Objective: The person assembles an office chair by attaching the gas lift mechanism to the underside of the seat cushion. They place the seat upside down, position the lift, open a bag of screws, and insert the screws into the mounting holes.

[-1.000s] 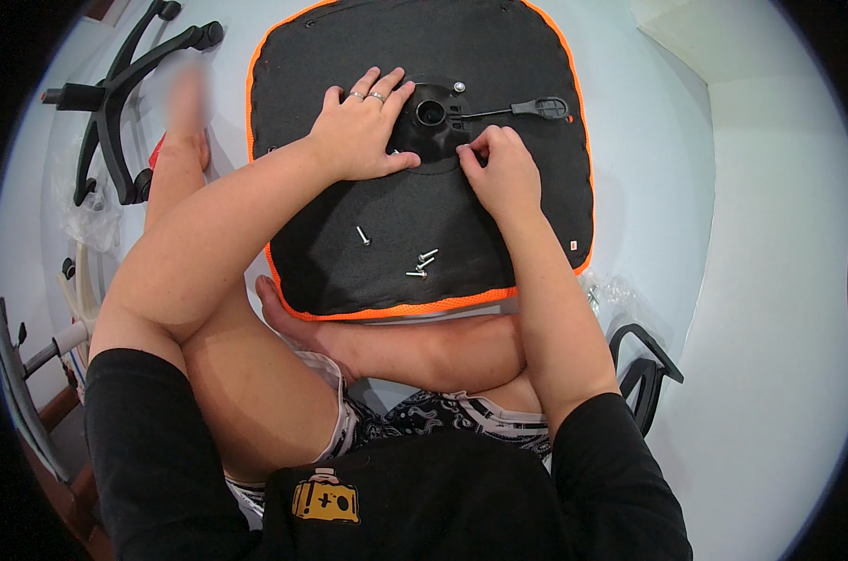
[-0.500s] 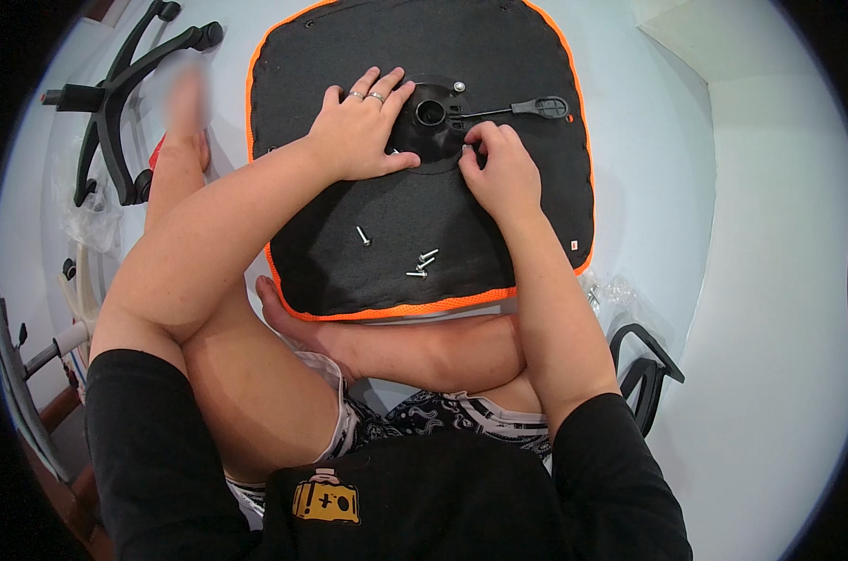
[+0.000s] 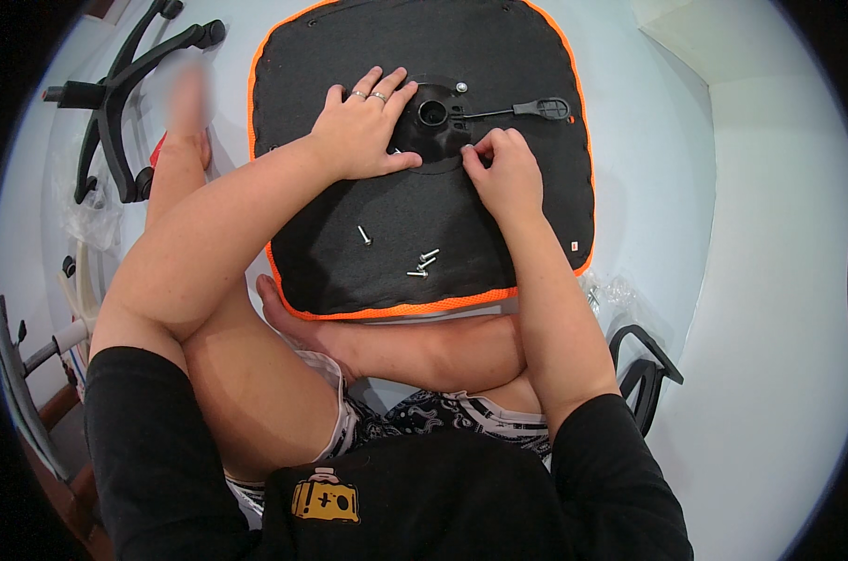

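Note:
A black seat cushion (image 3: 326, 266) with an orange edge lies underside up in front of me. On its middle sits a black seat mechanism (image 3: 433, 140) with a round socket and a lever (image 3: 540, 109) pointing right. My left hand (image 3: 363, 131) is open, fingers spread, pressing on the mechanism's left side. At its near right corner my right hand (image 3: 505, 166) is closed in a pinch; whatever lies between the fingertips is hidden. One bolt (image 3: 461, 87) stands at the far right corner. Several loose bolts (image 3: 426, 263) lie on the cushion's near half, one bolt (image 3: 364, 235) apart from the others.
A black five-star chair base (image 3: 115, 107) with casters stands at the far left, clear plastic bags (image 3: 92, 217) beside it. To my right lie a black armrest (image 3: 644, 369) and more clear plastic wrapping (image 3: 625, 304). My legs border the cushion's near edge.
The fingers of my right hand have shifted slightly at the mechanism's corner. My left hand stays in place on the mechanism, and the loose bolts lie as before.

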A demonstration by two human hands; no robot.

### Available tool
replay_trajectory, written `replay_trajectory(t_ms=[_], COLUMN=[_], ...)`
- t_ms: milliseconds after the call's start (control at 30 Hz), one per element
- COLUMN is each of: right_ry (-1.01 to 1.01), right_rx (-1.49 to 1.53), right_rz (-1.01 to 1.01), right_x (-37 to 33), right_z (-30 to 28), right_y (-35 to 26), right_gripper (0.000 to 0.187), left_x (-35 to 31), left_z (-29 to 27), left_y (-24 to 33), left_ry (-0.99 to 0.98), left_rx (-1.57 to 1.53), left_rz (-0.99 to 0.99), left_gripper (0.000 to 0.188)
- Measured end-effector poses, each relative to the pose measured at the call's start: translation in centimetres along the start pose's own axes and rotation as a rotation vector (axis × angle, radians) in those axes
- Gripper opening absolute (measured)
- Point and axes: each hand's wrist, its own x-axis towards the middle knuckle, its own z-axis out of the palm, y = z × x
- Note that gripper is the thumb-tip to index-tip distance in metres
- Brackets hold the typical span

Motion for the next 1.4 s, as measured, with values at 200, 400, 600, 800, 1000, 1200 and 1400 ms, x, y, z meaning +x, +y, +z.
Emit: replay_trajectory(t_ms=[200, 400, 600, 800, 1000, 1200, 1400], right_ry=[0.035, 0.017, 0.092, 0.073, 0.105, 0.081, 0.062], right_rx=[0.041, -0.003, 0.077, 0.021, 0.018, 0.04, 0.03], right_rz=[-0.065, -0.003, -0.101, -0.057, -0.102, -0.092, -0.066], right_x=[-0.2, -0.2, -0.4, -0.5, -0.5, -0.6, 0.2], right_z=[0.2, 0.2, 0.4, 0.6, 0.7, 0.6, 0.1], right_y=[0.3, 0.1, 0.5, 0.5, 0.6, 0.6, -0.2], right_gripper=[0.014, 0.014, 0.013, 0.012, 0.013, 0.014, 0.01], left_x=[0.1, 0.0, -0.1, -0.2, -0.2, -0.1, -0.3], left_z=[-0.1, -0.1, 0.1, 0.3, 0.5, 0.6, 0.0], left_y=[0.1, 0.0, -0.1, 0.2, 0.1, 0.2, 0.3], left_ry=[-0.007, -0.012, -0.004, 0.003, 0.013, 0.013, -0.006], left_rx=[-0.004, -0.007, -0.003, 0.018, 0.001, 0.006, -0.036], left_rz=[-0.003, -0.003, 0.003, -0.003, 0.004, 0.001, -0.029], left_gripper=[0.095, 0.095, 0.096, 0.095, 0.095, 0.096, 0.096])
